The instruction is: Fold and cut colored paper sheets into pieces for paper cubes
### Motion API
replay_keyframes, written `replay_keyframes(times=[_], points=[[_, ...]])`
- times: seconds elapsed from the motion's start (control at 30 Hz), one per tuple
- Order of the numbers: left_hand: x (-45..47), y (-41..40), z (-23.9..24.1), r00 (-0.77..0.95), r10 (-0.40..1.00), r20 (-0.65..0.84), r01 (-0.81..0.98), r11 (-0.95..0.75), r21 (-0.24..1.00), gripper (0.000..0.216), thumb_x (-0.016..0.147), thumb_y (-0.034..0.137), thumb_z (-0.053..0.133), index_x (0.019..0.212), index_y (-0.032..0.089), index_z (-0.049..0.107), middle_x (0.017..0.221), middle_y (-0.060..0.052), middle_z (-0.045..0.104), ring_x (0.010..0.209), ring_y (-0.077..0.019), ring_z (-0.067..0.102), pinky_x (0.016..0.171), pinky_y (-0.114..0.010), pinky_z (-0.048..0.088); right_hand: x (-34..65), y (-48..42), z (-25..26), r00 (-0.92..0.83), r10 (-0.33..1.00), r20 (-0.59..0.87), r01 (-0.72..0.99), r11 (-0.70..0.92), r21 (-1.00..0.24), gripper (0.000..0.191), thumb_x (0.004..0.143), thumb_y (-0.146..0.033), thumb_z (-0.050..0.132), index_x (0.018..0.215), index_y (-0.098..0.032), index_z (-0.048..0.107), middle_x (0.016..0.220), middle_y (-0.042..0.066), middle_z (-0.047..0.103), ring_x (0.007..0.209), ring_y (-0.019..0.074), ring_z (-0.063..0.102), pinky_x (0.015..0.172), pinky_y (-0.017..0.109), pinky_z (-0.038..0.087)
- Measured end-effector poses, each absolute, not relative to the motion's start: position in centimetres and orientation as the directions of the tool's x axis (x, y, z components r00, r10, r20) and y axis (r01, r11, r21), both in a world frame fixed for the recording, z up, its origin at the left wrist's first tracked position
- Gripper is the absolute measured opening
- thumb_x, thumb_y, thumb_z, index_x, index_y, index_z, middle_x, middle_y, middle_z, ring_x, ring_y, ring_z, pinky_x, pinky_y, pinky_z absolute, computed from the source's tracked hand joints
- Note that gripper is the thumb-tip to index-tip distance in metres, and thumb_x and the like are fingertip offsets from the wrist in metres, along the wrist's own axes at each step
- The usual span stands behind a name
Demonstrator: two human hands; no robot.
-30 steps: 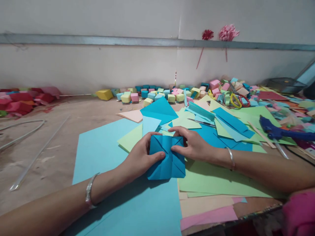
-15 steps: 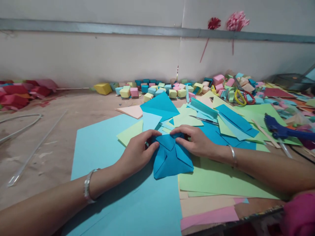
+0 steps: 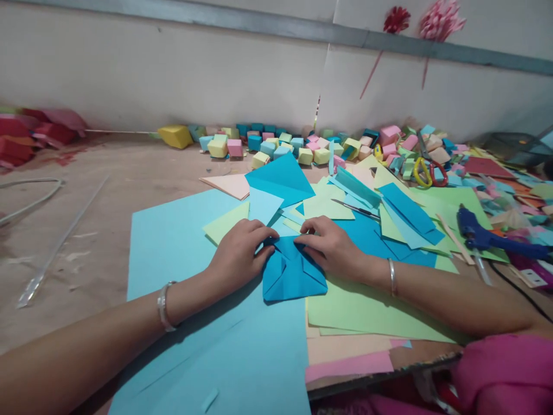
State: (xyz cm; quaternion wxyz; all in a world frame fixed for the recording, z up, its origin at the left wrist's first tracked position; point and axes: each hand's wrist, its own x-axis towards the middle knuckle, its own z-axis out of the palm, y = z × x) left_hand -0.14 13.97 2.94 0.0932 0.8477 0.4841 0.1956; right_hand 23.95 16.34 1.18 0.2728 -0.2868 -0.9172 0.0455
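A piece of dark blue folded paper [image 3: 294, 279] lies over the large light blue sheet [image 3: 181, 242], its flaps creased inward. My left hand [image 3: 246, 251] pinches its upper left corner between thumb and fingers. At the upper right corner, my right hand [image 3: 330, 245] has its fingers closed on the same paper. Both hands partly hide the top flap. Beyond them lie a dark blue square of paper [image 3: 280, 178] and a pale green piece [image 3: 227, 222]. Green sheets [image 3: 367, 311] are under my right forearm.
Small paper boxes [image 3: 268, 148] line the wall. To the right are scissors [image 3: 423, 172], a blue glue gun [image 3: 488, 233] with a black cord, and a thin pen-like tool [image 3: 356, 208]. A clear glue stick [image 3: 64, 239] and red paper shapes [image 3: 17, 144] lie left.
The folded paper has come down flatter, its lower edge now straighter. My right fingers have shifted on its upper corner. The camera view has tilted slightly.
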Motion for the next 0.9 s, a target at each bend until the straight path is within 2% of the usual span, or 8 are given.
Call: replay_keyframes(times=[0.17,0.37,0.53,0.6,0.73,0.9], points=[[-0.2,13.9,2.9,0.490,0.825,0.280,0.779,-0.559,0.285,0.022,0.090,0.024,0.053,0.103,0.017,0.069,0.097,-0.011,0.060,0.089,-0.0262,0.051,0.075,-0.039,0.043,24.1,16.3,1.2,-0.718,0.533,0.448,0.512,0.840,-0.180,0.023,0.097,-0.023,0.045,0.099,-0.019,0.067,0.105,0.012,0.062,0.096,0.0226,0.049,0.077,0.038,0.043],[-0.1,13.7,3.0,0.546,0.768,0.335,0.755,-0.624,0.202,0.025,0.094,0.022,0.047,0.090,0.017,0.071,0.093,-0.011,0.061,0.086,-0.0236,0.050,0.074,-0.037,0.043,24.3,16.3,1.5,-0.759,0.514,0.399,0.484,0.856,-0.183,0.027,0.098,-0.020,0.040,0.090,-0.018,0.066,0.085,0.009,0.062,0.080,0.0187,0.048,0.069,0.033,0.038],[0.0,13.3,2.9,0.625,0.736,0.259,0.679,-0.677,0.286,0.032,0.096,0.017,0.036,0.086,0.015,0.067,0.085,-0.009,0.064,0.079,-0.0202,0.053,0.070,-0.034,0.043,24.5,15.9,2.4,-0.834,0.432,0.343,0.382,0.901,-0.204,0.025,0.094,-0.028,0.048,0.076,-0.018,0.063,0.079,0.008,0.061,0.074,0.0183,0.049,0.064,0.034,0.034],[0.0,13.2,3.0,0.653,0.725,0.220,0.660,-0.687,0.304,0.032,0.096,0.018,0.035,0.087,0.015,0.066,0.087,-0.010,0.063,0.080,-0.0209,0.054,0.069,-0.034,0.043,24.5,15.7,2.4,-0.870,0.371,0.324,0.325,0.927,-0.188,0.025,0.093,-0.028,0.049,0.076,-0.019,0.064,0.080,0.008,0.062,0.074,0.0185,0.049,0.065,0.034,0.034],[0.1,13.0,3.4,0.685,0.702,0.197,0.619,-0.703,0.351,0.025,0.095,0.030,0.046,0.087,0.016,0.065,0.091,-0.011,0.061,0.082,-0.0222,0.055,0.071,-0.035,0.043,24.2,15.6,2.3,-0.895,0.303,0.329,0.258,0.951,-0.172,0.028,0.095,-0.018,0.042,0.085,-0.019,0.068,0.082,0.009,0.064,0.074,0.0186,0.049,0.065,0.034,0.037],[0.4,12.3,3.8,0.751,0.639,0.167,0.522,-0.729,0.443,0.031,0.094,0.014,0.036,0.089,0.019,0.067,0.093,-0.008,0.065,0.085,-0.0198,0.057,0.072,-0.032,0.043,24.2,15.5,2.8,-0.900,0.314,0.302,0.255,0.942,-0.220,0.033,0.097,-0.019,0.039,0.091,-0.017,0.071,0.086,0.010,0.066,0.075,0.0195,0.053,0.067,0.034,0.041]])
